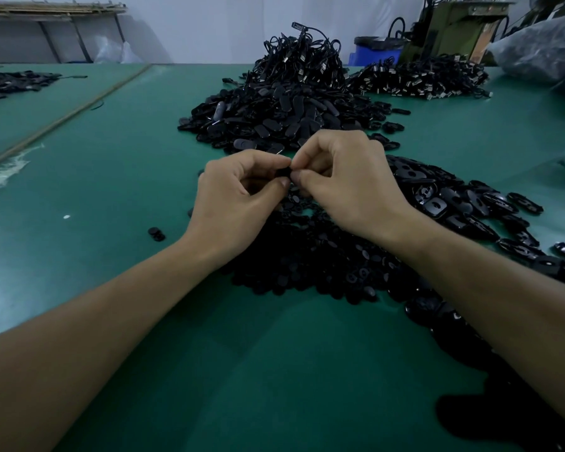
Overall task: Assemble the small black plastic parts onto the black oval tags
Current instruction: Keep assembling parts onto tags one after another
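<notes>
Pinching one small black piece between the curled fingers of the left hand and the right hand, just above the green tabletop at centre. Below the hands toward 6 o'clock, a heap of small parts; at 12 o'clock a pile of oval tags, at 3 o'clock more shiny tags.

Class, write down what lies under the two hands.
A heap of small black parts on the green table; the left hand and right hand, pinching one part, hide the patch below.
</notes>
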### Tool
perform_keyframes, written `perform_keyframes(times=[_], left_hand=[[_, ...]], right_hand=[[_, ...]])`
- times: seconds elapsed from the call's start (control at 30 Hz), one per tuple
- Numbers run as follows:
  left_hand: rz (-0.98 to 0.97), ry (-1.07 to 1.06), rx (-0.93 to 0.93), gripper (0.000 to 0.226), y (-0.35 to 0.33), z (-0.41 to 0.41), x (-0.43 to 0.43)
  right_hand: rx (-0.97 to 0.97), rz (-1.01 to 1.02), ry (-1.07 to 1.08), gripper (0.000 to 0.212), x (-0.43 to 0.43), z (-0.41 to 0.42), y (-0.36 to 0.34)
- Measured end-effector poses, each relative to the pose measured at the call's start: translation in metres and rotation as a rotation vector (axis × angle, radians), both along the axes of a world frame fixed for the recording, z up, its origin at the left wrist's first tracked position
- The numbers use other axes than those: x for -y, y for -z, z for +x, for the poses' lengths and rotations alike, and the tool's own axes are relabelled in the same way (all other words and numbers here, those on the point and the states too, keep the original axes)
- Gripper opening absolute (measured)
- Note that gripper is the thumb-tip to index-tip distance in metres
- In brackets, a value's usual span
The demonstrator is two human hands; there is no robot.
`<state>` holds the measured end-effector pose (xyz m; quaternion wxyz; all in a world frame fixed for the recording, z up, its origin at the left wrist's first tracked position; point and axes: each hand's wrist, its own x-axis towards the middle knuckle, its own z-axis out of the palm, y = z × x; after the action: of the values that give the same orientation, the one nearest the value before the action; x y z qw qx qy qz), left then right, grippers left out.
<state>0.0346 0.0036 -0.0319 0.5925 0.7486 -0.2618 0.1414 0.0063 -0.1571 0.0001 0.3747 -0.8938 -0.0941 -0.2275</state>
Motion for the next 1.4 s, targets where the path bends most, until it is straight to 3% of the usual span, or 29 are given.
perform_keyframes(times=[0.47,0.7,0.97,1.4], left_hand=[[0.145,-0.169,0.07,0.016,0.0,0.001,-0.002],[-0.026,-0.058,-0.059,0.023,-0.003,0.0,0.002],[-0.13,0.016,-0.159,0.015,-0.001,0.002,0.0],[-0.139,0.04,-0.166,0.016,-0.002,0.003,-0.001]], right_hand=[[-0.03,-0.172,-0.096,0.015,-0.008,-0.007,-0.004],[-0.016,-0.128,-0.011,0.018,0.005,0.002,-0.004],[-0.145,0.179,-0.144,0.012,0.013,0.007,0.001],[-0.096,0.152,-0.129,0.006,0.016,0.007,-0.001]])
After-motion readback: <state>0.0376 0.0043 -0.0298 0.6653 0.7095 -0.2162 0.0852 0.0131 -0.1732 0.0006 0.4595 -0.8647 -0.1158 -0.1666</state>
